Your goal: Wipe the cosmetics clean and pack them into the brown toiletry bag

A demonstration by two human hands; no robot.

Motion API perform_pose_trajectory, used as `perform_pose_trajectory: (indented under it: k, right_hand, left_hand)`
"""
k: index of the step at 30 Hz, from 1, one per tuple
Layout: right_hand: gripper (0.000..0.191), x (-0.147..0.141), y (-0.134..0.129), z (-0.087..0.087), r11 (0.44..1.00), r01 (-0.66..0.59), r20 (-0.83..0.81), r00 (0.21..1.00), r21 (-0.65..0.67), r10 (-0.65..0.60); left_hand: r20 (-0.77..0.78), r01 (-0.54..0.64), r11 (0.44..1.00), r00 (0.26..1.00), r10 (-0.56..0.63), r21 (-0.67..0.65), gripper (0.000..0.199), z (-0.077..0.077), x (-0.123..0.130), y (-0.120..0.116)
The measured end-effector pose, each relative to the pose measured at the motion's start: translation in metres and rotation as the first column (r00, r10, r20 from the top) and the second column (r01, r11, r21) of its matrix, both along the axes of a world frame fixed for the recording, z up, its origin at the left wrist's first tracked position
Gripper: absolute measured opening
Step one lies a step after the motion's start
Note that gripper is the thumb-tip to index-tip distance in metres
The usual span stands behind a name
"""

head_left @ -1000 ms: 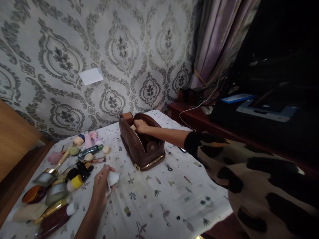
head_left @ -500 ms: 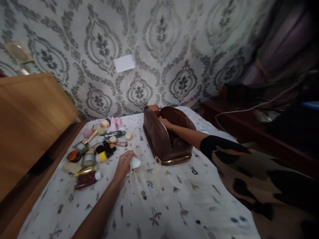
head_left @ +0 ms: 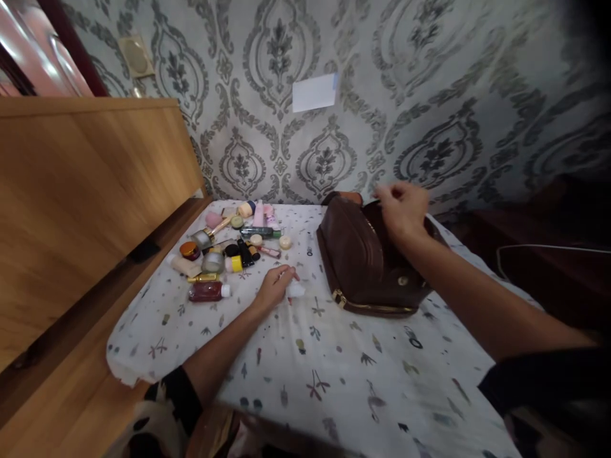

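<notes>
My left hand (head_left: 275,285) rests on the patterned white cloth with its fingers closed on a crumpled white tissue (head_left: 296,289). To the right stands a brown leather bag (head_left: 353,254), unzipped, its top gaping. My right hand (head_left: 405,207) is over the bag's opening, fingers curled together and partly blurred; what they hold, if anything, is hidden. Left of my left hand lies a group of cosmetics: a dark red bottle with a white cap (head_left: 206,292), a grey-lidded jar (head_left: 213,262), a yellow-capped container (head_left: 233,264) and a green tube (head_left: 260,233).
A white patterned cloth (head_left: 286,369) covers the surface beneath everything. A wooden cabinet side (head_left: 95,191) borders it on the left. The patterned wall behind bears a white paper (head_left: 314,93). A pale cable (head_left: 548,247) runs at the far right.
My right hand has come up out of the bag to above its opening. My left hand stays by the cosmetics with the tissue. The camera view has turned left.
</notes>
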State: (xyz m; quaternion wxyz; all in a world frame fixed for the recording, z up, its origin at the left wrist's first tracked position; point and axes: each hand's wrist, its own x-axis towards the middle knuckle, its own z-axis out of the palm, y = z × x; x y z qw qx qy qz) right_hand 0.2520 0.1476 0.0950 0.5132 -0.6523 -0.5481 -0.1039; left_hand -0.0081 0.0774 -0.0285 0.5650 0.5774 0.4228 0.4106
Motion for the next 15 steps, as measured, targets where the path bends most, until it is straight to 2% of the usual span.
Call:
perform_pose_trajectory:
  k: [1,2,5,8,11,13,15]
  right_hand:
    - [0.028,-0.008,-0.010,0.004,0.996,0.010,-0.045,0.999,0.093,-0.005]
    - [0.030,-0.019,-0.021,0.006,0.982,-0.037,-0.045,0.998,0.188,0.046]
    - [0.038,-0.059,-0.059,0.001,0.882,-0.289,0.047,0.955,0.373,0.293]
    - [0.026,-0.095,-0.090,-0.022,0.829,-0.474,0.143,0.880,0.297,0.452]
    - [0.009,-0.118,-0.109,-0.053,0.769,-0.616,0.115,0.787,0.168,0.606]
    - [0.010,-0.131,-0.115,-0.074,0.713,-0.698,-0.046,0.712,0.067,0.701]
    - [0.014,-0.144,-0.118,-0.092,0.662,-0.749,-0.289,0.635,-0.002,0.717]
  left_hand:
    - [-0.004,0.004,1.000,1.000,-0.004,0.011,0.047,-0.001,-0.001,0.000]
    - [-0.014,0.006,1.000,1.000,-0.005,0.025,0.046,-0.001,-0.002,-0.001]
    - [-0.076,-0.005,0.996,0.997,0.012,0.092,0.042,0.003,-0.004,-0.003]
    - [-0.129,-0.076,0.961,0.985,0.113,0.266,0.035,0.019,-0.012,-0.003]
    - [-0.206,-0.151,0.854,0.936,0.286,0.497,0.029,0.041,-0.031,0.001]
    - [-0.307,-0.167,0.788,0.858,0.412,0.592,0.027,0.054,-0.051,0.005]
    - [-0.447,-0.145,0.724,0.700,0.557,0.674,0.028,0.063,-0.073,0.009]
